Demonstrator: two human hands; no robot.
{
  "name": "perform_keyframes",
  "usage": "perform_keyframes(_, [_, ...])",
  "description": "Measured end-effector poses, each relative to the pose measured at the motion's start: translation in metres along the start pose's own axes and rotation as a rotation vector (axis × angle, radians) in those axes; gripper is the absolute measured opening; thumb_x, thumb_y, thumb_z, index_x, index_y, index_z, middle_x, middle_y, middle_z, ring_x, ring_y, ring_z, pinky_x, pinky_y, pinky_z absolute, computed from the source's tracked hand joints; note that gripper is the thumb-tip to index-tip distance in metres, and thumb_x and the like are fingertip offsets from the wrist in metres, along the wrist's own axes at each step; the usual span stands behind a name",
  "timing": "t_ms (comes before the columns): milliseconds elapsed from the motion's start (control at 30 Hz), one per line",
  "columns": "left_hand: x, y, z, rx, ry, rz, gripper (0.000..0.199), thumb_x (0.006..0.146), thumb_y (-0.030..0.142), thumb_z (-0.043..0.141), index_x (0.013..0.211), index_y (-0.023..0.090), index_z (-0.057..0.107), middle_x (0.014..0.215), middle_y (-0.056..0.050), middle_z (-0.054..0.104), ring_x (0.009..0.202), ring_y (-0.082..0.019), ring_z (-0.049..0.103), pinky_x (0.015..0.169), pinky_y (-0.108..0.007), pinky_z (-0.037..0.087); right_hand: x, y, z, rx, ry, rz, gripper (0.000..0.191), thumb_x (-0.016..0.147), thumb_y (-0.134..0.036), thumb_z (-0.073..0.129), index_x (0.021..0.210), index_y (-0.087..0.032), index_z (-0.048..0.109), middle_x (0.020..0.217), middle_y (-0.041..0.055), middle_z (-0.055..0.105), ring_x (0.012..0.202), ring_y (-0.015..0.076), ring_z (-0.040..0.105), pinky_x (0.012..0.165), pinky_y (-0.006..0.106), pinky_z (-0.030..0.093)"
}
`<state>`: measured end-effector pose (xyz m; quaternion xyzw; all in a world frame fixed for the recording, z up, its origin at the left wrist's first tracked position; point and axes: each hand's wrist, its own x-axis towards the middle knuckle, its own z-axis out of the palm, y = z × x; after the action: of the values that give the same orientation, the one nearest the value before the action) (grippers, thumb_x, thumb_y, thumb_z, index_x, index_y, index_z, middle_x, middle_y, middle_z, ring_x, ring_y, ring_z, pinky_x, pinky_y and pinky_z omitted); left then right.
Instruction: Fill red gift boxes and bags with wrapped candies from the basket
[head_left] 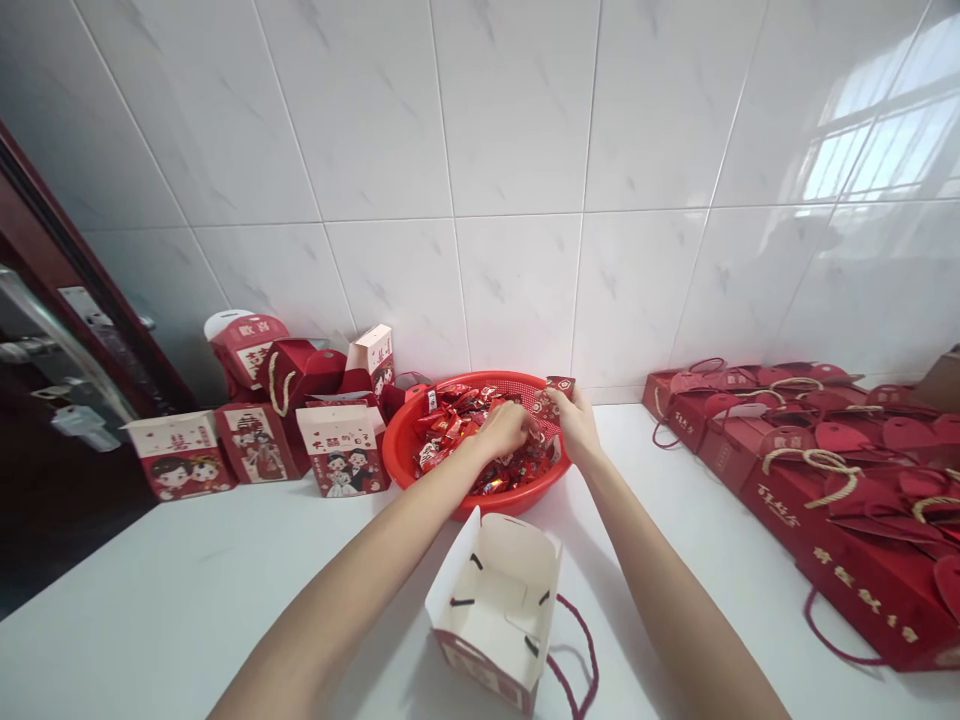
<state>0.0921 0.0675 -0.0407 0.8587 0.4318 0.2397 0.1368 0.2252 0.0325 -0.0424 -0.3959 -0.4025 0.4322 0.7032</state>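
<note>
A red plastic basket [517,500] full of red-wrapped candies [450,425] stands by the tiled wall. My left hand [507,430] reaches into it with fingers curled down among the candies; whatever its fingertips hold is hidden. At the basket's right rim, my right hand [574,418] is closed on a small red patterned packet [560,384]. Between my forearms, in front of the basket, sits an open white-lined box [499,600] with nothing visible inside and a dark red cord handle [592,650] on its right side.
Red and cream boxes with cartoon couples [349,470] stand at the left against the wall. Rows of closed red gift boxes [825,520] with rope handles fill the right side of the white table [247,590]. A dark door [67,420] with a metal handle is at far left.
</note>
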Motion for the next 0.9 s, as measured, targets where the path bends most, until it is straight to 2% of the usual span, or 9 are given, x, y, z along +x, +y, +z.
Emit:
perform_keyframes(100, [0.001,-0.002,-0.012,0.094,0.212,-0.039,0.036,0.074,0.000,0.057,0.086,0.023,0.083,0.087,-0.007,0.076,0.088,-0.025,0.066,0.089,-0.035,0.048,0.000,0.002,-0.001,0.004,0.019,-0.020,0.016,0.069,-0.036,0.066,0.078,-0.025,0.058,0.078,-0.0002,0.069,0.076,0.0205,0.065,0.071,0.033,0.054])
perform_keyframes(200, [0.001,-0.007,-0.021,0.062,0.491,-0.036,0.033,0.082,0.004,0.058,0.095,0.023,0.082,0.092,-0.006,0.076,0.092,-0.023,0.065,0.090,-0.036,0.051,0.000,0.004,0.001,0.060,0.030,0.017,0.017,0.071,-0.036,0.068,0.080,-0.024,0.060,0.077,-0.0001,0.070,0.076,0.0208,0.066,0.070,0.033,0.056])
perform_keyframes(333, [-0.001,-0.012,-0.021,-0.074,0.691,0.188,0.035,0.082,0.001,0.059,0.099,0.025,0.080,0.090,-0.003,0.075,0.090,-0.019,0.067,0.087,-0.034,0.053,0.000,0.001,0.002,0.177,0.009,0.110,0.022,0.069,-0.032,0.073,0.086,-0.022,0.063,0.084,0.0009,0.073,0.080,0.0224,0.070,0.069,0.035,0.060])
perform_keyframes(467, [-0.001,-0.009,-0.013,-0.121,0.596,0.378,0.036,0.082,0.001,0.062,0.099,0.027,0.080,0.089,-0.002,0.075,0.086,-0.017,0.067,0.081,-0.031,0.055,0.002,-0.007,0.001,0.321,-0.039,0.219,0.017,0.072,-0.029,0.074,0.082,-0.021,0.062,0.080,0.0016,0.075,0.079,0.0229,0.072,0.069,0.037,0.062])
perform_keyframes(600, [0.000,-0.004,-0.009,-0.146,0.470,0.411,0.033,0.082,0.003,0.064,0.097,0.026,0.080,0.090,-0.003,0.075,0.085,-0.017,0.067,0.080,-0.031,0.055,0.003,-0.010,-0.002,0.372,-0.098,0.203,0.023,0.068,-0.028,0.082,0.078,-0.020,0.063,0.077,0.0012,0.074,0.077,0.0213,0.073,0.072,0.036,0.063])
perform_keyframes(700, [0.000,-0.001,-0.009,-0.190,0.455,0.358,0.033,0.080,0.004,0.062,0.103,0.023,0.078,0.096,-0.004,0.075,0.090,-0.018,0.068,0.084,-0.031,0.056,0.003,-0.009,-0.002,0.378,-0.102,0.145,0.031,0.058,-0.020,0.088,0.080,-0.019,0.066,0.076,0.0008,0.075,0.074,0.0185,0.072,0.073,0.033,0.063])
perform_keyframes(800, [-0.001,0.001,-0.011,-0.213,0.450,0.191,0.042,0.076,0.002,0.057,0.112,0.018,0.072,0.106,-0.006,0.074,0.087,-0.018,0.069,0.084,-0.031,0.056,0.004,-0.007,0.000,0.423,-0.015,0.128,0.031,0.054,-0.014,0.087,0.078,-0.018,0.067,0.072,0.0008,0.074,0.069,0.0164,0.070,0.070,0.030,0.062])
perform_keyframes(867, [-0.003,0.000,-0.011,-0.179,0.360,0.082,0.039,0.075,0.003,0.054,0.107,0.016,0.072,0.104,-0.006,0.075,0.088,-0.019,0.069,0.086,-0.032,0.055,0.005,-0.006,0.001,0.450,0.031,0.127,0.028,0.055,-0.012,0.085,0.075,-0.017,0.066,0.069,0.0005,0.073,0.066,0.0153,0.069,0.068,0.028,0.061])
perform_keyframes(900, [-0.004,-0.001,-0.011,-0.142,0.259,0.053,0.036,0.075,0.004,0.053,0.103,0.015,0.072,0.102,-0.007,0.075,0.091,-0.020,0.070,0.088,-0.033,0.054,0.005,-0.006,0.001,0.460,0.040,0.122,0.027,0.055,-0.012,0.085,0.074,-0.017,0.065,0.068,-0.0001,0.072,0.064,0.0147,0.069,0.067,0.028,0.061])
